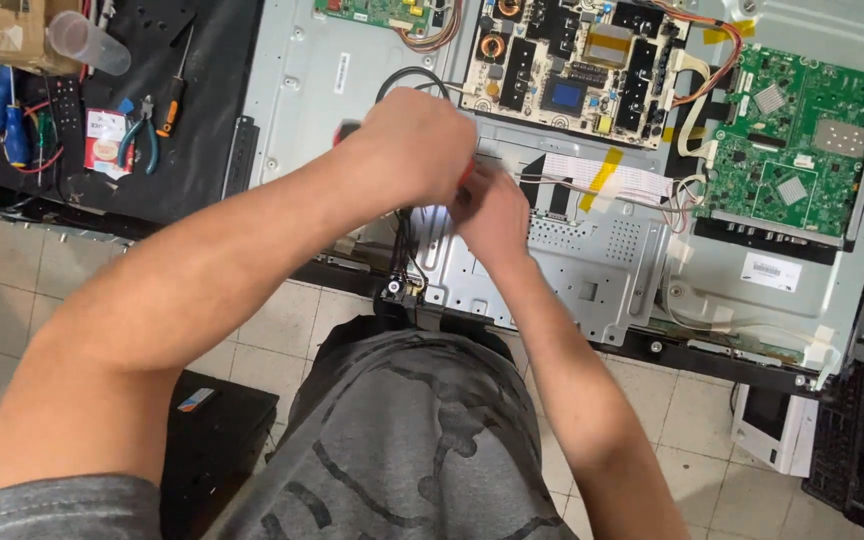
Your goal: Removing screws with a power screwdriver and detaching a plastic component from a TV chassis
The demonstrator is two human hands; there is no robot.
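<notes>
Both hands meet over the bare metal chassis (592, 270) of an opened flat-panel set, near its front edge.

Left hand (414, 148) — curled into a fist, knuckles up, closed round a red-handled tool (348, 130); only a bit of red shows at the fist's left side and by the fingers. Tool tip hidden.

Right hand (492, 212) — fingers bent, pinched down at the chassis just beside the left fist, touching it. What it has hold of can't be made out; blurred.

Just right of the hands: white flat ribbon cable (617, 180) with a strip of yellow tape (602, 178). Above it the power board (577, 60); far right the green main board (792, 140).

On the black mat (202, 100) to the left, well apart: blue-handled pliers (140, 135), orange-handled screwdriver (172, 95), clear plastic cup (87, 42) lying on its side.
</notes>
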